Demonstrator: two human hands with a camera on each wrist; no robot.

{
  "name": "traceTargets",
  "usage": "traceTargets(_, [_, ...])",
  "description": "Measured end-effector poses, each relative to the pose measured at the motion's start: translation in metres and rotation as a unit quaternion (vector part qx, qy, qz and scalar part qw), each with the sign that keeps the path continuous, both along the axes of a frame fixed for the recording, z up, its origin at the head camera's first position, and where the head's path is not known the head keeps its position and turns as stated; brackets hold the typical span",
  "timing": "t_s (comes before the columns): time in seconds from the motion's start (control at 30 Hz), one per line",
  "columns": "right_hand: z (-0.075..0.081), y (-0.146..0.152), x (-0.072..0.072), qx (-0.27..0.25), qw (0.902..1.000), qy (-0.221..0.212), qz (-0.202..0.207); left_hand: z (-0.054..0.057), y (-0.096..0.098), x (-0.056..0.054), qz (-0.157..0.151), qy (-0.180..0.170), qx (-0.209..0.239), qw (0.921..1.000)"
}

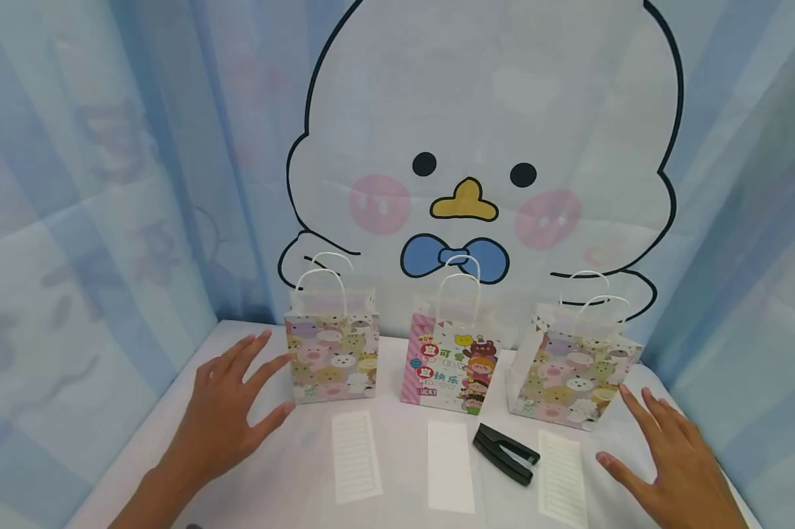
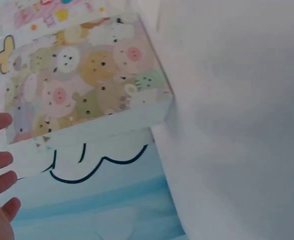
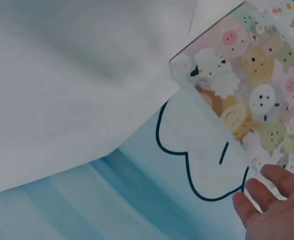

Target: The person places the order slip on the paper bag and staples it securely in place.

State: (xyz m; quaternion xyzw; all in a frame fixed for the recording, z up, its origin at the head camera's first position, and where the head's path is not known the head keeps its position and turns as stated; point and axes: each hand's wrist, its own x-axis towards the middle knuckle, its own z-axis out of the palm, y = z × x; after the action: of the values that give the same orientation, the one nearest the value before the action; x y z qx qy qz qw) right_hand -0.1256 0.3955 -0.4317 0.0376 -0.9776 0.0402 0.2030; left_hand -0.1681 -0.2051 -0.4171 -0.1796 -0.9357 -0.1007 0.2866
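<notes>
My left hand (image 1: 222, 408) hovers beside the left animal-print paper bag (image 1: 334, 360), fingers spread and fingertips near its left side, holding nothing. In the left wrist view that bag (image 2: 94, 75) fills the upper left, with the fingers at the frame's edge. At the right, my right hand (image 1: 678, 459) is spread with nothing in it, its fingertips near the lower right of another animal-print bag (image 1: 566, 378). The right wrist view shows this bag (image 3: 259, 85) just beyond the fingers. Between them stands a pink-striped bag (image 1: 450, 367) with cartoon figures and lettering. All three bags have white handles.
A black stapler (image 1: 505, 454) lies before the bags. Around it lie a ribbed white strip (image 1: 356, 457), a plain white card (image 1: 450, 466) and a second ribbed strip (image 1: 561, 477). Behind hangs a blue-and-white cloth (image 1: 483, 95) with a cartoon face, and blue curtains flank the white table (image 1: 285, 470).
</notes>
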Motion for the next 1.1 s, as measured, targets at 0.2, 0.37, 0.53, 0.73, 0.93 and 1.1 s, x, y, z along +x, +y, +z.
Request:
traceTargets(0.2, [0.0,-0.033,0.005,-0.019,0.9986,0.024,0.044,0.013,0.005,-0.012,-0.033,0.064,0.103,0.9921])
traceTargets(0.37, [0.0,-0.058,0.005,-0.03,0.9961,0.025,0.079,0.021,0.011,-0.022,-0.039,0.076,0.167,0.9823])
traceTargets(0.53, [-0.001,-0.085,0.003,-0.041,0.9929,0.014,0.111,0.025,0.016,-0.034,-0.054,0.085,0.195,0.9756])
traceTargets(0.73, [-0.004,-0.115,0.0,-0.061,0.9907,-0.033,0.117,0.027,0.022,-0.053,-0.067,0.072,0.208,0.9733])
traceTargets(0.93, [-0.009,-0.146,-0.004,-0.078,0.9857,-0.08,0.126,0.029,0.028,-0.064,-0.07,0.056,0.213,0.973])
traceTargets(1.1, [-0.016,-0.167,-0.009,-0.102,0.974,-0.075,0.187,0.032,0.03,-0.07,-0.072,0.039,0.221,0.9718])
